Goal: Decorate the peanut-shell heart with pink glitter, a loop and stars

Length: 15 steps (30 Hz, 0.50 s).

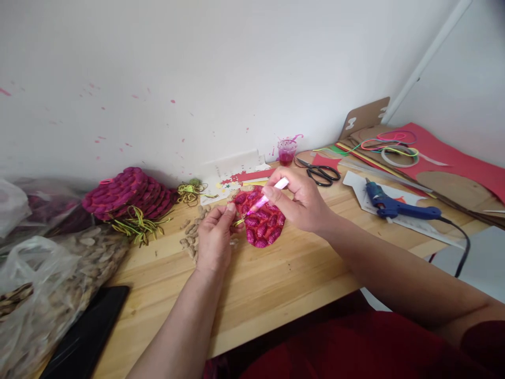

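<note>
My left hand (216,231) pinches the left edge of a round red piece (252,223) covered in peanuts painted a shiny magenta. A bit of yellow-green string shows by its fingertips. In my right hand (300,200) is a slim paintbrush (281,184), white at the top and stained magenta lower down. The brush slants down to the left, its tip on or just over the peanuts near my left fingers. Unpainted peanuts (191,231) lie on the wooden table (276,289), left of my left hand. Part of the red piece's upper edge is hidden behind my hands.
A cup of magenta paint (286,151) stands by the wall, near black scissors (321,172). On the right lie a blue glue gun (402,208) and red sheets (465,163). Stacked magenta peanut discs (126,195), a bag of peanuts (87,263) and a black flat object (89,337) occupy the left.
</note>
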Each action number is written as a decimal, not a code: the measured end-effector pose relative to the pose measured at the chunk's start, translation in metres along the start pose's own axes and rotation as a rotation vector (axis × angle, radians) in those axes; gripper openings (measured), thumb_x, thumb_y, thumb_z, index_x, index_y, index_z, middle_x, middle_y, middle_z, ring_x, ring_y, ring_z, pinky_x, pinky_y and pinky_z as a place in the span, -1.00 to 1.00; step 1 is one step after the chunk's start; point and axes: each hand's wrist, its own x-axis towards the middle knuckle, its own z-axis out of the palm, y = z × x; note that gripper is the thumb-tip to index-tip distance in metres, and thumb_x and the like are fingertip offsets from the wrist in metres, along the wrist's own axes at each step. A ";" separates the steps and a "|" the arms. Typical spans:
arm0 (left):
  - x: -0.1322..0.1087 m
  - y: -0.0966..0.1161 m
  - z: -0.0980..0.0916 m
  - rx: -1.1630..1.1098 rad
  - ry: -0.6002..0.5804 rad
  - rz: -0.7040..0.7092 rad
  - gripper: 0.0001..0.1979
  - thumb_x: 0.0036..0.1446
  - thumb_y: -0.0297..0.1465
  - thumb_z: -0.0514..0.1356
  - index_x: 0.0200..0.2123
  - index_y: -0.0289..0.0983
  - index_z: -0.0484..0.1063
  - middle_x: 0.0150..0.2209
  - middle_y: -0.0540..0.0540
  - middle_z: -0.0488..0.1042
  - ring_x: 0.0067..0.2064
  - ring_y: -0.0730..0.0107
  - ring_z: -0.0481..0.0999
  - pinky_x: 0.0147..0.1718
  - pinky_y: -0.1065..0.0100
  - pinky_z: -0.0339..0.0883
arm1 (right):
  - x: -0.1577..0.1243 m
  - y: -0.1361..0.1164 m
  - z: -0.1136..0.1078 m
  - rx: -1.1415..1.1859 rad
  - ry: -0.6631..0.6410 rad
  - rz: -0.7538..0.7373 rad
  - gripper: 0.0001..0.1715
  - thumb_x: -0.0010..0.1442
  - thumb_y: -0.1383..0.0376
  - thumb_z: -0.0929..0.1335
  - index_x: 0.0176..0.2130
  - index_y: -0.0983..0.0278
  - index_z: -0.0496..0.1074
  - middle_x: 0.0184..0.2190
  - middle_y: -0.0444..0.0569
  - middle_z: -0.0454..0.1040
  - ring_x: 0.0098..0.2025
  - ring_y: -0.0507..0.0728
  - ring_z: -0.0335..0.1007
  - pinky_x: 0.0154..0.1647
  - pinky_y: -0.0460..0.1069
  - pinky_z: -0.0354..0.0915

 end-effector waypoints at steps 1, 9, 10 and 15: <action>0.000 0.000 0.000 0.006 -0.002 0.003 -0.56 -0.18 -0.12 0.55 -0.44 -0.33 0.51 -0.48 0.04 0.44 -0.52 0.56 0.38 -0.54 0.50 0.37 | 0.000 0.000 0.000 -0.004 -0.005 0.000 -0.79 0.35 0.20 0.38 -0.32 0.24 0.38 -0.48 -0.15 0.42 -0.44 0.05 0.32 -0.37 -0.01 0.20; -0.001 0.000 0.000 0.025 -0.004 0.018 -0.56 -0.16 -0.11 0.54 -0.44 -0.33 0.51 -0.47 0.03 0.44 -0.51 0.56 0.39 -0.53 0.50 0.36 | 0.000 -0.001 0.001 -0.026 0.005 -0.011 -0.80 0.35 0.21 0.37 -0.31 0.24 0.38 -0.47 -0.14 0.40 -0.42 0.06 0.32 -0.33 0.01 0.21; -0.001 0.001 0.000 0.026 0.001 0.019 -0.56 -0.17 -0.12 0.54 -0.43 -0.33 0.52 -0.47 0.03 0.44 -0.51 0.56 0.40 -0.53 0.50 0.36 | 0.000 -0.001 0.001 -0.035 -0.005 -0.017 -0.80 0.34 0.21 0.37 -0.31 0.24 0.38 -0.48 -0.15 0.39 -0.43 0.06 0.30 -0.34 0.01 0.20; -0.001 0.001 0.001 0.018 0.000 0.026 -0.55 -0.19 -0.12 0.55 -0.45 -0.33 0.51 -0.47 0.03 0.44 -0.52 0.56 0.40 -0.53 0.50 0.36 | 0.000 -0.001 0.001 -0.053 0.041 -0.011 -0.80 0.35 0.22 0.37 -0.32 0.23 0.37 -0.48 -0.15 0.41 -0.43 0.05 0.29 -0.35 0.00 0.19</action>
